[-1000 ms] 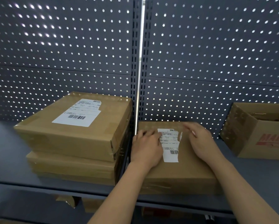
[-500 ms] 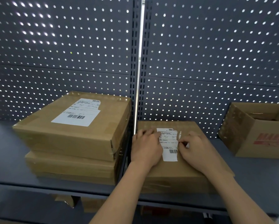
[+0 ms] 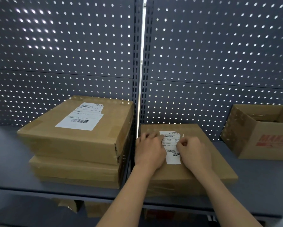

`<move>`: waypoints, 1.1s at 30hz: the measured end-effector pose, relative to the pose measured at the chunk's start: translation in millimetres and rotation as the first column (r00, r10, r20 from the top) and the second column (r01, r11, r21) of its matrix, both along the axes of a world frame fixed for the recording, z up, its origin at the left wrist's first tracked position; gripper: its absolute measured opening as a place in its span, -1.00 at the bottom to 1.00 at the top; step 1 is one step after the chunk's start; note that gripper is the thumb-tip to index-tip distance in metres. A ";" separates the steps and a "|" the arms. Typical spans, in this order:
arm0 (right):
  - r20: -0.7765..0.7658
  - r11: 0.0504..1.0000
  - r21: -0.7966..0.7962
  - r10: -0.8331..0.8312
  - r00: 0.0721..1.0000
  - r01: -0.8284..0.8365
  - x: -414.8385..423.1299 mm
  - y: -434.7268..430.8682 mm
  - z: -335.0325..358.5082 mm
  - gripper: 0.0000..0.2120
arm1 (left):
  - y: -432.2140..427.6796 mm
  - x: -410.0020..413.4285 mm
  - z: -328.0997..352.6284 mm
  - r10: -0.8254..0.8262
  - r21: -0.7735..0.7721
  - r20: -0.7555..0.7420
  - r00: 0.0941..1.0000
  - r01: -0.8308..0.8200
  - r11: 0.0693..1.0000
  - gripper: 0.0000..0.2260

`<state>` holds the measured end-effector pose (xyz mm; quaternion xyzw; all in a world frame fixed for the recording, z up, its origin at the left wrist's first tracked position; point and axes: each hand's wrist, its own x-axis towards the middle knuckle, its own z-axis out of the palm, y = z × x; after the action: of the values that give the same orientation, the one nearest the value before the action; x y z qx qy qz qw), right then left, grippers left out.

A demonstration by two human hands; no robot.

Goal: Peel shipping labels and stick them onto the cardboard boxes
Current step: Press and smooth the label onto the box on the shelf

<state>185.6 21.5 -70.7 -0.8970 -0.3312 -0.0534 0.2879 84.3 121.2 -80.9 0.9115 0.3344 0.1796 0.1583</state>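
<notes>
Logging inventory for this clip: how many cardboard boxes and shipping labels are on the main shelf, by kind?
Sealed cardboard boxes: 3, namely the top stacked box, the lower stacked box and the middle box
Open cardboard box: 1, the open box
Shipping labels: 2, namely the stack label and the middle label
Total: 6

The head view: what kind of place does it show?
Probably a warehouse packing or storage area: metal shelf with perforated back panel, stacked cardboard boxes bearing a barcode shipping label.

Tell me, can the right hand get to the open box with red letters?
Probably yes. The right hand lies on the label, and only bare shelf lies between it and the open box.
</notes>
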 end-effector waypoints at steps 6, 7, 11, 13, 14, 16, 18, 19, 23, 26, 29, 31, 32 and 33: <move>-0.047 0.990 0.061 0.132 0.990 -0.129 5.4 -2.5 -5.4 -0.86 | 0.3 -1.0 0.2 -0.004 0.004 -0.002 1.000 0.004 1.000 -0.58; -0.063 0.986 0.079 0.149 0.987 -0.144 5.7 -2.5 -5.8 -0.87 | 0.6 -1.2 0.4 -0.006 0.004 -0.002 1.000 0.006 1.000 -0.57; -0.093 0.973 0.168 0.174 0.980 -0.157 6.2 -6.0 -0.8 -0.87 | 0.4 -2.1 1.7 -0.014 -0.027 0.011 1.000 0.014 1.000 -0.55; -0.049 0.965 0.193 0.191 0.980 -0.179 5.3 -10.1 2.1 -0.88 | 0.8 -2.6 1.7 -0.013 -0.048 0.026 1.000 0.014 0.999 -0.55; -0.033 0.961 0.204 0.199 0.979 -0.189 4.3 -12.7 4.0 -0.85 | 1.1 -2.8 1.3 -0.013 -0.053 0.036 0.999 0.015 0.998 -0.55; -0.031 0.963 0.189 0.200 0.979 -0.191 4.6 -16.8 6.6 -0.84 | 1.9 -2.9 0.7 -0.012 -0.059 0.055 0.998 0.015 0.998 -0.56; -0.047 0.977 0.112 0.187 0.981 -0.181 5.4 -17.1 6.8 -0.85 | 1.7 -3.9 1.0 -0.009 -0.061 0.069 0.998 0.014 0.998 -0.56; -0.046 0.981 0.073 0.182 0.982 -0.179 5.6 -15.5 5.2 -0.85 | 1.6 -4.3 1.3 -0.011 -0.058 0.077 0.997 0.015 0.998 -0.57; 0.021 0.985 0.032 0.169 0.985 -0.170 -0.3 -11.6 0.2 -0.85 | 1.0 -5.0 3.0 -0.017 -0.093 0.132 0.991 0.030 0.995 -0.57; 0.072 0.984 0.003 0.177 0.982 -0.178 -3.6 -11.9 0.7 -0.84 | 1.1 -5.4 3.8 -0.012 -0.123 0.181 0.983 0.035 0.992 -0.55; 0.057 0.976 0.012 0.217 0.974 -0.218 -4.6 -12.0 1.0 -0.85 | 0.6 -7.3 5.0 -0.003 -0.161 0.219 0.976 0.039 0.986 -0.53; 0.046 0.963 0.077 0.255 0.966 -0.258 -4.0 -12.8 0.6 -0.86 | 1.2 -7.9 5.1 -0.002 -0.160 0.223 0.975 0.039 0.986 -0.51; 0.042 0.954 0.114 0.274 0.961 -0.277 -3.9 -13.4 0.8 -0.86 | 1.2 -7.9 5.2 -0.003 -0.159 0.224 0.975 0.039 0.987 -0.51; 0.046 0.945 0.140 0.293 0.955 -0.296 -4.2 -14.2 0.9 -0.87 | 1.0 -7.9 5.3 -0.003 -0.159 0.222 0.975 0.039 0.987 -0.50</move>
<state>181.4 7.3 -69.9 -0.8133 -0.4602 -0.0448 0.3532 76.4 122.2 -75.7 0.8735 0.3183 0.2505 0.2700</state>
